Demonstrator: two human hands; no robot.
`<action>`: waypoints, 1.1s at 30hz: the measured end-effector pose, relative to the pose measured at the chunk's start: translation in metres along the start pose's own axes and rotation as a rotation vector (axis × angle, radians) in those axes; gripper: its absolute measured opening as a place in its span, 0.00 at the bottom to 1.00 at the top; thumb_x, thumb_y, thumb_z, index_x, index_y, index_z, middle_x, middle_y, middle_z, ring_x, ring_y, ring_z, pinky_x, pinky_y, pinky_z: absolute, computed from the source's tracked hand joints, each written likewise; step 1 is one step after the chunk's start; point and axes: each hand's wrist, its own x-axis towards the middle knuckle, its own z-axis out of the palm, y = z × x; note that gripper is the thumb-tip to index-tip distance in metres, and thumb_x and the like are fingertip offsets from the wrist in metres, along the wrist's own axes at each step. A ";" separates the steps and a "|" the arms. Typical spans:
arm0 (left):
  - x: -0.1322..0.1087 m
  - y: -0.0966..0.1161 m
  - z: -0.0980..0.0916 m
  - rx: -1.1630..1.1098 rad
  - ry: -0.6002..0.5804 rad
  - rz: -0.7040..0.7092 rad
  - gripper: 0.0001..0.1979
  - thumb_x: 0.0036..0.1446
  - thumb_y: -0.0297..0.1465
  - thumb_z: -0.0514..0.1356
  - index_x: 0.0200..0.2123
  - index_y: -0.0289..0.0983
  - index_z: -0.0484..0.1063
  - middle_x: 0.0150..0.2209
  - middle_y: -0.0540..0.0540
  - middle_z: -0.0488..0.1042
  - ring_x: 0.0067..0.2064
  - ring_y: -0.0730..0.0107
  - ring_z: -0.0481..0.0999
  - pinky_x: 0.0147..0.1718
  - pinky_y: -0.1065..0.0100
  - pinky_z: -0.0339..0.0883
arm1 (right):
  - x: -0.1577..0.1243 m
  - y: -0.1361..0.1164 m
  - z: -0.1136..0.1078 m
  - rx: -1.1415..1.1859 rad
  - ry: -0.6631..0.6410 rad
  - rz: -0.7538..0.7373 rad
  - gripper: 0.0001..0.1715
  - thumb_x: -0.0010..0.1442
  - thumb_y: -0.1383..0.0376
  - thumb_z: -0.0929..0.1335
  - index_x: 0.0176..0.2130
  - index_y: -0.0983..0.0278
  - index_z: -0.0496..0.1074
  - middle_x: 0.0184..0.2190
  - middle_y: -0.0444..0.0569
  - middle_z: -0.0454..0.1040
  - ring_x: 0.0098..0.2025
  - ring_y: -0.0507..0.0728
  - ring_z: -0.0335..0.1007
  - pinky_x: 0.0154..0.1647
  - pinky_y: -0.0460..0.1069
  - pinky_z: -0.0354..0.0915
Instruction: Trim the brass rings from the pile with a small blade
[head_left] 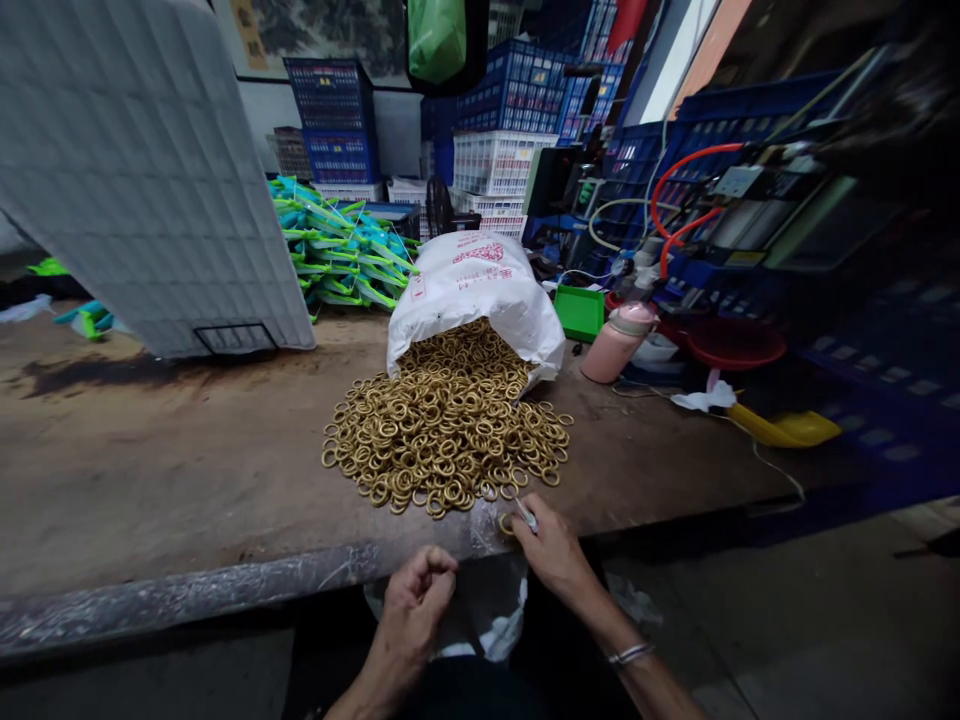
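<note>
Gold-coloured rings lie in a loose pile [442,440] on the wooden table [187,470], spilling from the open mouth of a white sack [472,270] just behind it. At the pile's near right edge, the right hand [553,545] pinches a small silvery tool [528,516]; one single ring [503,524] sits by its fingertips, though I cannot tell whether they grip it. Nearer the person than the pile, the left hand [412,600] has its fingers curled towards the thumb; whether it holds something, I cannot tell. Right of the pile and farther back stand a pink bottle [616,345] and a green tray [579,312]; farther right lies a yellow scoop [787,427]. Left of and behind the pile leans a pale ribbed panel [150,180].
</note>
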 end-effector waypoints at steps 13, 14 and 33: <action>0.005 0.020 -0.006 0.457 -0.086 0.442 0.10 0.55 0.28 0.54 0.36 0.37 0.74 0.30 0.44 0.74 0.32 0.65 0.71 0.34 0.68 0.62 | -0.026 -0.064 0.014 0.976 -0.635 0.335 0.10 0.46 0.61 0.64 0.30 0.61 0.58 0.16 0.33 0.58 0.11 0.42 0.39 0.11 0.41 0.38; 0.003 0.021 -0.006 0.438 -0.061 0.423 0.08 0.54 0.28 0.54 0.34 0.36 0.74 0.28 0.45 0.74 0.30 0.66 0.71 0.33 0.69 0.62 | -0.027 -0.065 0.015 0.980 -0.643 0.336 0.10 0.46 0.60 0.64 0.29 0.62 0.59 0.16 0.33 0.59 0.11 0.42 0.40 0.11 0.41 0.38; -0.010 0.014 -0.016 0.506 0.064 0.395 0.07 0.52 0.29 0.56 0.26 0.37 0.74 0.23 0.47 0.73 0.26 0.69 0.69 0.28 0.71 0.60 | -0.040 -0.072 0.027 1.052 -0.633 0.352 0.20 0.48 0.50 0.66 0.29 0.64 0.62 0.19 0.37 0.64 0.12 0.42 0.43 0.11 0.40 0.41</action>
